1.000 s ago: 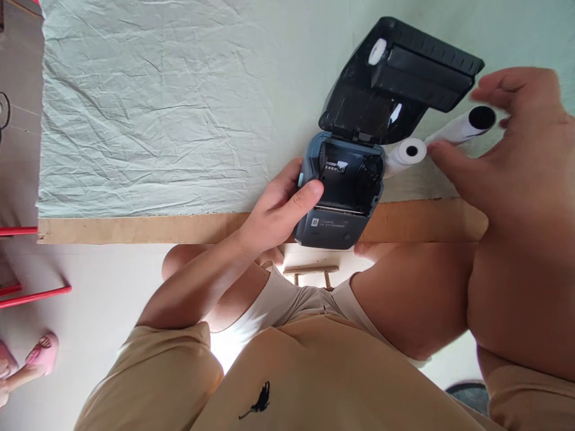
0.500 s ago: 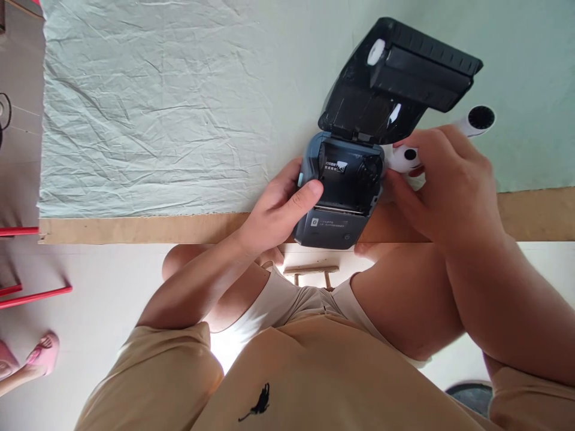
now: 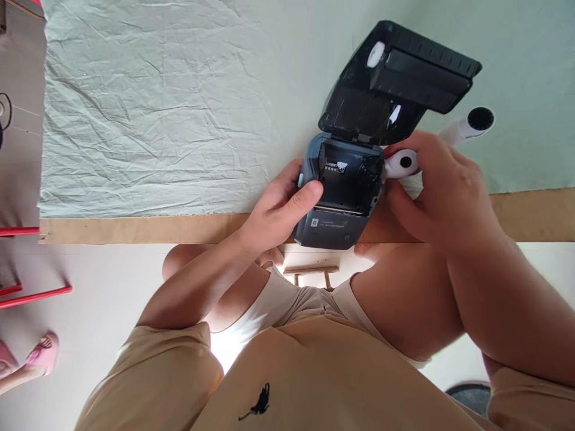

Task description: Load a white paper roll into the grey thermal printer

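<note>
While lg. white roll [image 3: 459, 130] sits past R hand [image 3: 451, 188], L hand [image 3: 281, 209] clamps open printer [image 3: 333, 226], R half-curled, pinching sm. roll [image 3: 396, 165] beside it.

"What's out of sight?"
"Some fingers of the left hand [image 3: 281, 211], behind the printer [image 3: 336, 230], and the small white roll's [image 3: 395, 165] far end."
"The lower lettering [image 3: 332, 224]?"
"Too small to read (even squinting). The left edge crops one pink slipper [image 3: 6, 360]."
</note>
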Tool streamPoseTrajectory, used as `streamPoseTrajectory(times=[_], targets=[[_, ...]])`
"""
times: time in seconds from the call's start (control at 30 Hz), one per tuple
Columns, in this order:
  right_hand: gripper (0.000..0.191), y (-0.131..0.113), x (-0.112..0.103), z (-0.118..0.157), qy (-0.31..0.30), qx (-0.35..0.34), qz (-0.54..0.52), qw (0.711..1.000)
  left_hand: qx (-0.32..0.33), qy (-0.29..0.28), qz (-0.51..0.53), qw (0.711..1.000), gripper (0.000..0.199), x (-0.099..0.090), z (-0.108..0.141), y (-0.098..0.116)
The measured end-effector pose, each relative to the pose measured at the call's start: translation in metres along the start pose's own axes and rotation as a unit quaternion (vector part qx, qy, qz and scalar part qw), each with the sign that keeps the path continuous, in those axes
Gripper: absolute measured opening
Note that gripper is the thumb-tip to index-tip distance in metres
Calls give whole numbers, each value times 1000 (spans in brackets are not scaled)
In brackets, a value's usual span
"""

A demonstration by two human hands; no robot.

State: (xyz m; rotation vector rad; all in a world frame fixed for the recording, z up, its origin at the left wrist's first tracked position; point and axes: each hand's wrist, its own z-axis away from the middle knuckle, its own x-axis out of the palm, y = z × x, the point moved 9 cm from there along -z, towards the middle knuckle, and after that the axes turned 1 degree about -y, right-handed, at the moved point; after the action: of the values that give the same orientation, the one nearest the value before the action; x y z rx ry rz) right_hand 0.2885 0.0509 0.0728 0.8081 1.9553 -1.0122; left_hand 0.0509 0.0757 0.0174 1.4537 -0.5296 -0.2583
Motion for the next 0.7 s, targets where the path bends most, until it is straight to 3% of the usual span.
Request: streamPoseTrajectory(times=[0.17, 0.7], targets=[[41, 8, -2, 2, 7, 32, 31, 999, -10, 11, -14, 1000, 82, -3, -1, -2], [64, 6, 5, 6, -37, 33, 13, 999, 3, 3, -8, 1000, 79, 0, -3, 4]])
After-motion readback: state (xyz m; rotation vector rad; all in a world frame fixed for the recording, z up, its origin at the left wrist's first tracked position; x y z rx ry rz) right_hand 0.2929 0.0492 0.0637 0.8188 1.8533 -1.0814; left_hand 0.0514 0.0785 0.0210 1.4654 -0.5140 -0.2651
